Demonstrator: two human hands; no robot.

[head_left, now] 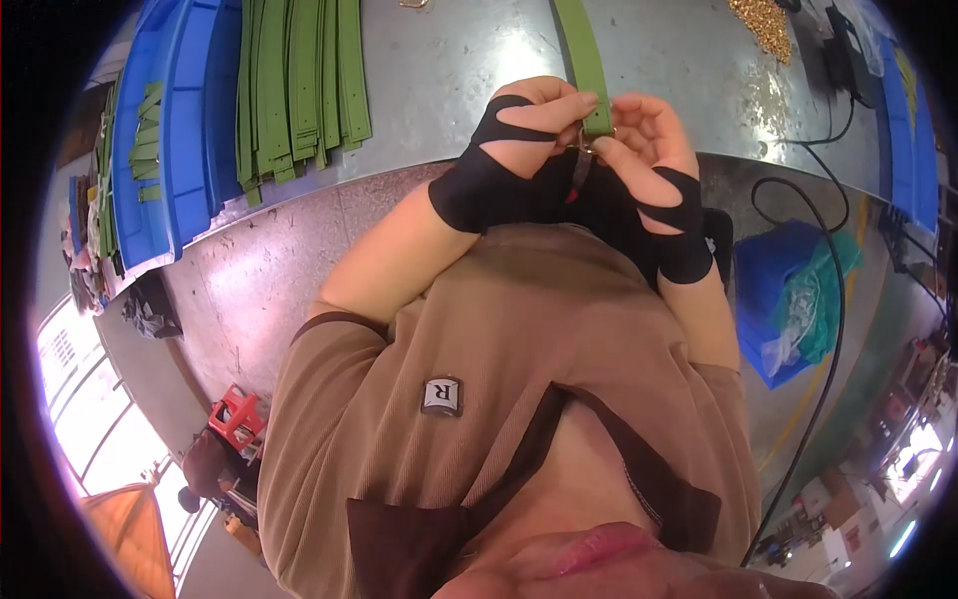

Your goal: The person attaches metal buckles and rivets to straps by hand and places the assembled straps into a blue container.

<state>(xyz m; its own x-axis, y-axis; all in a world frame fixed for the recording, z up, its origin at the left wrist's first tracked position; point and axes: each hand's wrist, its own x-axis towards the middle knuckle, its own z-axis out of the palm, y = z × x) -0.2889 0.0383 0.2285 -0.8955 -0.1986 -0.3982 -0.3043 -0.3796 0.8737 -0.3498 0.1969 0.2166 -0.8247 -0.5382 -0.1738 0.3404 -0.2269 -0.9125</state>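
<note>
A green belt strap [587,60] runs down from the table's far side to a metal buckle [587,146] at its near end. My left hand [529,125], in a black wrist wrap, pinches the strap's left edge just above the buckle. On the other side, my right hand [654,150], also wrapped in black, has its thumb against the buckle and its fingers curled at the strap's right edge. Both hands are closed at this end, over the table's near edge. Part of the buckle is hidden by the fingers.
Several green straps [299,85] lie side by side on the metal table [449,60]. Left of them stands a blue bin [185,130] with green pieces. Small gold-coloured parts [763,25] are heaped at the far right. A black cable [838,299] hangs beside a blue bag [773,299].
</note>
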